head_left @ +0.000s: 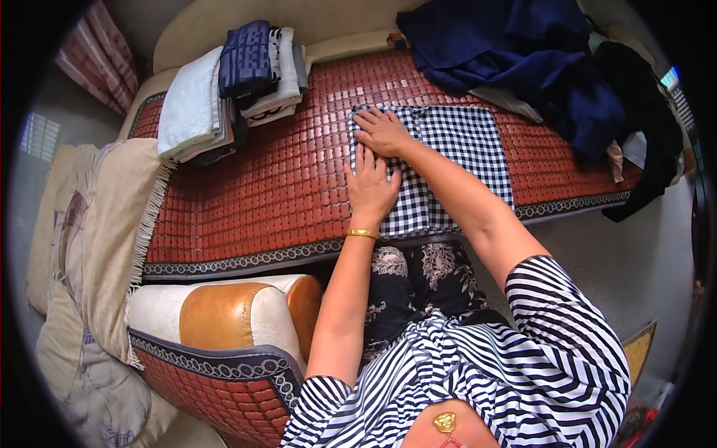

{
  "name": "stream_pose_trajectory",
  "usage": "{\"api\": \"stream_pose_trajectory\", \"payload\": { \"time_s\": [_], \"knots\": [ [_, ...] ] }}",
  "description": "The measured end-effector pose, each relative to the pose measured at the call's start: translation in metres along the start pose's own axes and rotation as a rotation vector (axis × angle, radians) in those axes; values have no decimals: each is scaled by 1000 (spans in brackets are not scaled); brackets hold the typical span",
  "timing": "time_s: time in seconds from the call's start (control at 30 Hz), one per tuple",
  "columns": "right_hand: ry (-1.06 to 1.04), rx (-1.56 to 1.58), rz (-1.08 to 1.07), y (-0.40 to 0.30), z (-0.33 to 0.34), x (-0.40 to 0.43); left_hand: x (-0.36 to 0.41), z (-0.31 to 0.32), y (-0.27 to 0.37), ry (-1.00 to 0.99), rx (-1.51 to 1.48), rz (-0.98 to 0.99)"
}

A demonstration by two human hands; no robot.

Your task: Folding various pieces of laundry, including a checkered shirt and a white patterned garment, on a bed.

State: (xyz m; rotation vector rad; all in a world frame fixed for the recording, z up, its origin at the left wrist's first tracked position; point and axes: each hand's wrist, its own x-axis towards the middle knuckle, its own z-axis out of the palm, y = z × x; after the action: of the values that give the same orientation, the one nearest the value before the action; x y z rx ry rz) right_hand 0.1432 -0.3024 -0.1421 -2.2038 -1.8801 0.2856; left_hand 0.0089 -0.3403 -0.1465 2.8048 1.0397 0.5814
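A black-and-white checked cloth (462, 140) lies flat before me on the red tiled seat mat (269, 190), with a fold line running down its middle. My right hand (383, 133) rests palm down on its far left corner, fingers spread. Just nearer to me, my left hand (372, 190) presses flat along the cloth's left edge, its fingertips close to the right hand. Neither hand grasps anything. A gold bangle (363, 233) circles the left wrist.
Folded light towels (190, 101) and a stack topped by a folded dark blue cloth (245, 59) stand at the back left. Loose navy fabric (521, 73) and a black garment (644, 123) heap at the right. A fringed beige cover (115, 224) drapes the left side above a padded armrest (218, 316).
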Motion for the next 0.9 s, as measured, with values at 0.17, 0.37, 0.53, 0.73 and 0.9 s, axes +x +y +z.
{"api": "stream_pose_trajectory", "payload": {
  "time_s": [0.17,0.37,0.53,0.73,0.9],
  "knots": [
    [157,70,-3,15,5,-2,2,1,6,10,-14,16],
    [317,-49,-25,22,17,-26,1,0,-3,8,24,6],
    [275,-90,39,25,13,-21,3,3,2,-6,14,-15],
    [405,-118,-90,19,8,-52,2,3,3,-74,43,-41],
    [159,-209,-177,0,-14,-144,3,-1,1,-151,17,-76]
  ]
}}
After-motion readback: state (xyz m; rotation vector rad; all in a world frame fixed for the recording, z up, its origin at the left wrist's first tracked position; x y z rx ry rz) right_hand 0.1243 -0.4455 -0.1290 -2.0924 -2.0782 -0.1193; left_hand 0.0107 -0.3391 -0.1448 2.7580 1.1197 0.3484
